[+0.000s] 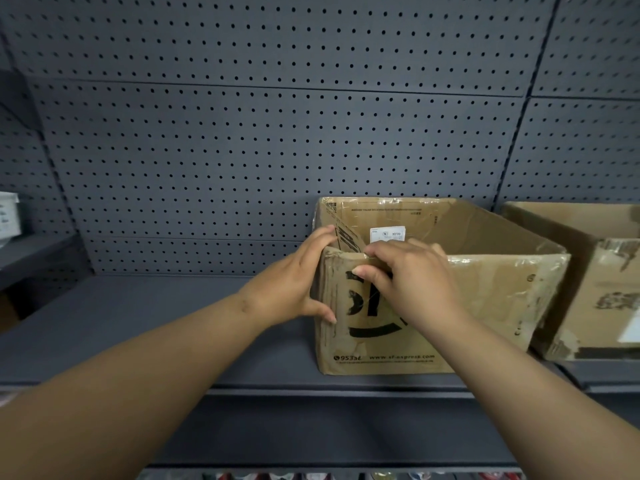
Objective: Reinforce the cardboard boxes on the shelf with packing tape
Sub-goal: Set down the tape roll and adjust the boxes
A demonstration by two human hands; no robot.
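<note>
Two hands work at the near left corner of an open box (485, 306) standing on the shelf (173, 323), right of its middle and close to the near edge. The left hand (298, 282) braces that corner: its fingers lie fairly straight along the left wall up by the rim, and its thumb presses flat on the near face lower down. It grasps nothing. The right hand (412, 282) has its fingers curled over the near rim and its thumb on the near face just below, pinching the rim between them. Glossy clear tape (491, 268) already shows along the near rim and down the right corner. Whether a fresh strip lies under the right fingers is hard to tell, since the film is transparent. No tape roll is in view.

A second box (602, 289) stands just right of the first, in front of the pegboard (277, 133).

My reading is that the step in hand is pressing tape down over the near left corner and rim of the first box. Next, the right hand would need to smooth firmly along the rim and over the edge so the film sticks without wrinkles, while the left hand keeps the soft, creased wall from bowing. After that a roll must be found for the second box.
</note>
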